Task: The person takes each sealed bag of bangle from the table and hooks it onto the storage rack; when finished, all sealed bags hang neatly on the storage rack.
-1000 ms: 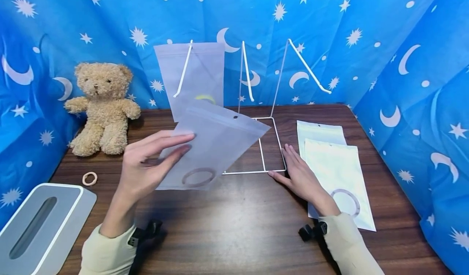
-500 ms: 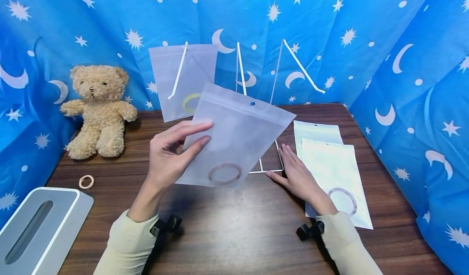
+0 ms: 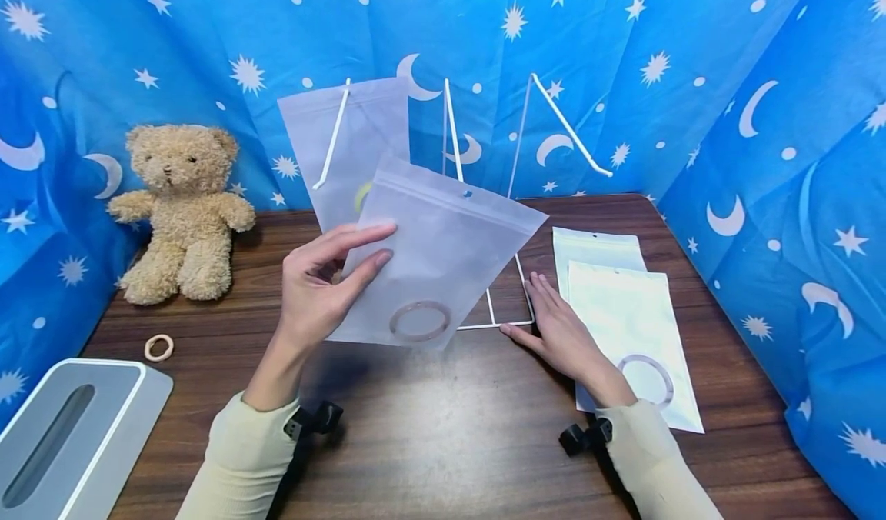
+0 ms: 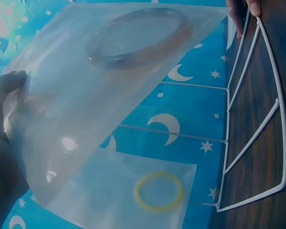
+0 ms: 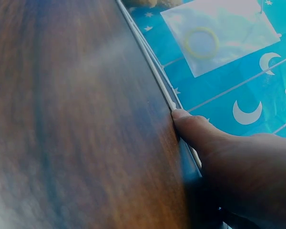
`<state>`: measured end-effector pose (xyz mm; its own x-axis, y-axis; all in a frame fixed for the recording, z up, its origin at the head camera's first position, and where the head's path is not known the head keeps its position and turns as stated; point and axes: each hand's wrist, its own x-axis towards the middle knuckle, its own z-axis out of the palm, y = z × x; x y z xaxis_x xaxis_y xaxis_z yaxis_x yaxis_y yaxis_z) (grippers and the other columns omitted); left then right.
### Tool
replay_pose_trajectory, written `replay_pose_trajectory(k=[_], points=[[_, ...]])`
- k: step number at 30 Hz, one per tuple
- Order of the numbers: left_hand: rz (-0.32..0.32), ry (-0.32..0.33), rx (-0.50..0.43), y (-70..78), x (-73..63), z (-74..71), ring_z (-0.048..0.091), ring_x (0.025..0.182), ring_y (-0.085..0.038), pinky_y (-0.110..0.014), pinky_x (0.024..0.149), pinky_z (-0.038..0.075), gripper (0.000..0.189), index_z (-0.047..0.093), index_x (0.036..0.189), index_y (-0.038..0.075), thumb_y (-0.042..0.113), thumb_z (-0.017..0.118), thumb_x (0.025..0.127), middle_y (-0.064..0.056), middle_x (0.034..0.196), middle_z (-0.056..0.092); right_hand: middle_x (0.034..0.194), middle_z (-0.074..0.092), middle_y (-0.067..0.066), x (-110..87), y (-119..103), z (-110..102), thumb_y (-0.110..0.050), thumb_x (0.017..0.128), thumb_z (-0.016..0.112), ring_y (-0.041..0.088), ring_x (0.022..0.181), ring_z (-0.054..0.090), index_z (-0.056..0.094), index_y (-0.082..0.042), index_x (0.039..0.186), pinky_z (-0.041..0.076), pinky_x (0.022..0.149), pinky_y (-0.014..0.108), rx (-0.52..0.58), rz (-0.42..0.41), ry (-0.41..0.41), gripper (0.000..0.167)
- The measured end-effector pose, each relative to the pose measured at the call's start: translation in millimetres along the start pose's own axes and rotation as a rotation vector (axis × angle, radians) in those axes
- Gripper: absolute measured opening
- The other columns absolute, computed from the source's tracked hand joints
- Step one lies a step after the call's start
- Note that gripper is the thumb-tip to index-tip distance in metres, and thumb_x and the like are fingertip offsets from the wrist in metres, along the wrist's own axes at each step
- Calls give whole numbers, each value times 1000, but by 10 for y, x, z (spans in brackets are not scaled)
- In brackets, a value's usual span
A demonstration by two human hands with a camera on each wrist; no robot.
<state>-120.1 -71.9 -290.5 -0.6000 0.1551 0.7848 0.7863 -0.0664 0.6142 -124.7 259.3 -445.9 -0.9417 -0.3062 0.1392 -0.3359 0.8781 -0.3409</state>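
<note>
My left hand [image 3: 320,278] pinches a translucent zip bag [image 3: 450,235] by its left edge, thumb against fingers. The bag hangs tilted in the air, its hang hole near the top; a brownish bangle [image 4: 178,36] lies inside. Behind it stands a white wire rack [image 3: 573,129] with three hooks. On the left hook hangs another zip bag [image 3: 377,108] with a yellow ring [image 4: 137,191], partly covered in the head view. My right hand [image 3: 564,339] rests at the base's front right corner, fingers extended, its thumb [image 5: 193,126] touching the front wire.
Two overlapping white zip bags [image 3: 619,305] lie right of my right hand, the front one with a bangle. At the left are a teddy bear [image 3: 183,212], a small wooden ring [image 3: 148,348] and a grey-and-white tissue box [image 3: 148,397]. A blue curtain surrounds the table.
My left hand has carried the bag rightward and up, then slightly back left over the last half second. The right hand stays on the rack's base. The hanging bag sways slightly.
</note>
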Motion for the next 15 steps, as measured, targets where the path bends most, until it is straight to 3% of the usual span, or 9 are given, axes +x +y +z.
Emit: replay_pose_trajectory(k=[6,9,15], points=[[-16,32,-19,-89,-13,-2,57,81,-18,-20,44,23,30,70,107,-12,-21,67,78,-24,104,69,156,25,24,-4,-5,1,-59,92,58,36,146,17,29,7,150,22,114,51,-2,-4,4,93],[-19,49,-1,-164,-15,3,51,70,-12,-19,43,22,29,70,108,-11,-19,69,79,-22,105,70,156,24,25,-4,-1,-1,-59,92,58,36,146,17,29,8,149,22,114,51,1,-5,6,92],[-28,108,-19,-527,1,43,37,57,-9,-19,46,24,30,73,111,-2,-10,72,82,-17,107,71,156,25,25,3,-7,4,-58,92,58,36,145,17,29,9,149,22,114,51,-4,-3,4,93]])
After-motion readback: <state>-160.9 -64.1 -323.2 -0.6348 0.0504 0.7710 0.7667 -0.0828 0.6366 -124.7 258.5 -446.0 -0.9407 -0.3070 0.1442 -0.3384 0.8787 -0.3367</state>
